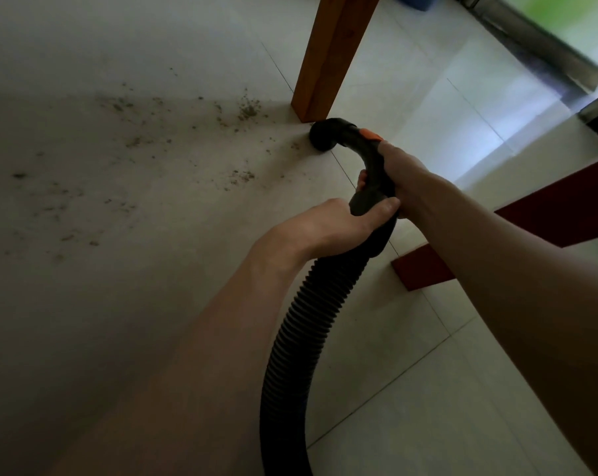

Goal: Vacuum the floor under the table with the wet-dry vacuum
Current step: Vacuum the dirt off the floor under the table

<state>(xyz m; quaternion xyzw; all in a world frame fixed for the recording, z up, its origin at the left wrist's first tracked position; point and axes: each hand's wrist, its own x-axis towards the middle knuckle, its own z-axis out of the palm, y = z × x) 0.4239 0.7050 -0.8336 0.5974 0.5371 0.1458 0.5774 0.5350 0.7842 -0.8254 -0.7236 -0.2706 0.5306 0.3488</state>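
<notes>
A black ribbed vacuum hose (304, 324) runs up from the bottom of the view to a curved black handle piece with an orange tab (369, 134). Its open nozzle end (321, 137) touches the tiled floor just beside the foot of a wooden table leg (328, 60). My right hand (398, 173) grips the curved handle just behind the orange tab. My left hand (338, 223) grips the hose cuff lower down, thumb over the top. Brown crumbs and dirt (246, 109) lie scattered over the shaded floor to the left of the nozzle.
A dark red wooden bar (548, 221) slants across the floor at the right, behind my right forearm. A metal sliding-door track (538, 39) runs along the upper right, with bright light beyond it. A blue object (417, 0) sits at the top edge.
</notes>
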